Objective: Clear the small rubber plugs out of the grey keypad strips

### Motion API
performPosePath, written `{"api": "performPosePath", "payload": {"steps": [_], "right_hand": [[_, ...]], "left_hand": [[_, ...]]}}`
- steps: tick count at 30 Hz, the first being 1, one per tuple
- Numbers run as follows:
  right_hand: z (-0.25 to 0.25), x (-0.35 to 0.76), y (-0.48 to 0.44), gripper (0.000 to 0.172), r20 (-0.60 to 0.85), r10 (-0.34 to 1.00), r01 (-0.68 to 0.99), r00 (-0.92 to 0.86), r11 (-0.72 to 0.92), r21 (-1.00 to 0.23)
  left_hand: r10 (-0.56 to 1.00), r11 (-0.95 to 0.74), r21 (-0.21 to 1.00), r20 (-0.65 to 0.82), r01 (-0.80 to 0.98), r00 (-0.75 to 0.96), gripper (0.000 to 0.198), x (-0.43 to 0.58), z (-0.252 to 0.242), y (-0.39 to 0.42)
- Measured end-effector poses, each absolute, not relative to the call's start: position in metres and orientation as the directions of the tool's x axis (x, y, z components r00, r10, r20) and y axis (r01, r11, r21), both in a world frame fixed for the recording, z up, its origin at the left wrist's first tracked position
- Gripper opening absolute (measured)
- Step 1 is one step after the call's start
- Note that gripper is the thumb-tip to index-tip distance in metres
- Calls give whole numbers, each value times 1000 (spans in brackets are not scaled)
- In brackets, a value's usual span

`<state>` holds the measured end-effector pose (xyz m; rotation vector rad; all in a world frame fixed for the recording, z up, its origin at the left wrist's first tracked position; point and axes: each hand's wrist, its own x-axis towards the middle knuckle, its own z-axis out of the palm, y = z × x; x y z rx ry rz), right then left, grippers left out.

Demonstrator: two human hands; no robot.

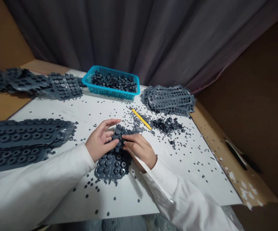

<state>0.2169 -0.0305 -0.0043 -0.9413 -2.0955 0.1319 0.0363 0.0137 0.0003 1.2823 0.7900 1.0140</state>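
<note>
A dark grey moulded rubber sheet (112,167) with rows of round studs lies at the centre front of the white board, its upper part raised between my hands. My left hand (103,138) is at its left side, thumb touching the studs, with the fingers apart and curved above. My right hand (140,148) pinches at the sheet's right edge with thumb and forefinger; what is between those fingertips is too small to make out. A yellow stick-like tool (141,119) lies behind my right hand, beside a heap of small black rubber parts (169,125).
A blue basket (111,92) of small dark parts stands at the back. Punched-out sheets (169,99) are stacked at back right, more sheets (65,86) at back left. Studded strips (16,138) lie left. Small discs dot the white board (177,173); a dark tool (235,153) lies far right.
</note>
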Motion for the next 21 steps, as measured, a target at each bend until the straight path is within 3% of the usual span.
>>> {"api": "performPosePath", "payload": {"steps": [2,6,12,21], "right_hand": [[-7,217,-31,14,638,689,613,-345,680,-403],[-9,216,-33,15,639,758,625,-134,565,-539],[5,213,-36,7,673,738,559,42,541,-628],[8,210,-37,3,591,796,395,-130,588,-706]], "left_hand": [[924,-7,990,61,-141,379,53,36,0,13],[921,-26,995,60,-94,384,48,36,-4,13],[929,-158,987,154,-17,335,44,33,-8,13],[878,-353,935,344,-36,333,31,30,-7,15]]}}
